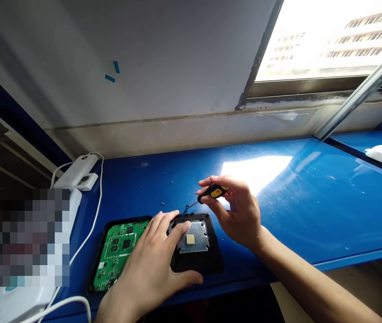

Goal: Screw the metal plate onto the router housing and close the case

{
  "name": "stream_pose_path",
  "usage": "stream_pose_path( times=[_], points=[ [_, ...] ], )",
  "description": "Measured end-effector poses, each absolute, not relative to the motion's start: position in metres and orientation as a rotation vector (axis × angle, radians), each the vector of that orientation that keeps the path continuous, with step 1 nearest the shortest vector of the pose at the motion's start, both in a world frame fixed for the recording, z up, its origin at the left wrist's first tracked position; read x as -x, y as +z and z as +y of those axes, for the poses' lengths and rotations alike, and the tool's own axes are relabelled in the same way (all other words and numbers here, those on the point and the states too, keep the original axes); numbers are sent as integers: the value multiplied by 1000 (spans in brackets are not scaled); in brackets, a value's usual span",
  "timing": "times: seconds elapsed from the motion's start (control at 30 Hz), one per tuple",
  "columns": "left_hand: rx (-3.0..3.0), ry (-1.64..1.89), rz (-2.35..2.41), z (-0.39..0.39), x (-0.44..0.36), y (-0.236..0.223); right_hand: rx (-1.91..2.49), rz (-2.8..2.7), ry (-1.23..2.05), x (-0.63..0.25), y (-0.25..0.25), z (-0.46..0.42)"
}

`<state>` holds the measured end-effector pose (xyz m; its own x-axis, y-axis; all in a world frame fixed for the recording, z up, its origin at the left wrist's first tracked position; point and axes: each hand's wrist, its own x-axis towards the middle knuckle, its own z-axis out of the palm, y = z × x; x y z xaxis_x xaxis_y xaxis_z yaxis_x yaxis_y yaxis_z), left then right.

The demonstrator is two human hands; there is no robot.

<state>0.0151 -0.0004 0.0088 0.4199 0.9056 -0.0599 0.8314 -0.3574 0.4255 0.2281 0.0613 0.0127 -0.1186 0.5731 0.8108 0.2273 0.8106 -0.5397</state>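
Note:
My right hand (pixel 236 208) grips a small screwdriver with a black and yellow handle (pixel 216 191). Its thin shaft points left and down to a small dark screw (pixel 186 208) by the back edge of a black plastic cover (pixel 216 255). A silvery metal plate (pixel 199 244) with a pale square pad (pixel 190 239) lies inside the cover. Across the cover's left side, my left hand (pixel 157 251) rests with fingers spread, one fingertip on the metal plate and the thumb by the front edge. Left of it is a green circuit board (pixel 120 244) in a black housing, partly hidden by that hand.
Two loose screws (pixel 163 203) lie on the blue table (pixel 137 179) behind the parts. A white power strip (pixel 78 171) and a white cable (pixel 100 197) are at the left. The wall (pixel 164 130) runs along the back, and a metal post (pixel 345 101) stands at the right.

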Motion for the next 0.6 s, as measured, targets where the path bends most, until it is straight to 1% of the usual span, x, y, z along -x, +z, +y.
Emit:
stream_pose_path(
  times=[0.37,0.6],
  points=[
    [-2437,250,1482,1,-15,16,647,-1439,421,-249,15,41],
    [-2522,266,1458,-2,-16,14,637,-1334,288,-260,5,8]
  ],
)
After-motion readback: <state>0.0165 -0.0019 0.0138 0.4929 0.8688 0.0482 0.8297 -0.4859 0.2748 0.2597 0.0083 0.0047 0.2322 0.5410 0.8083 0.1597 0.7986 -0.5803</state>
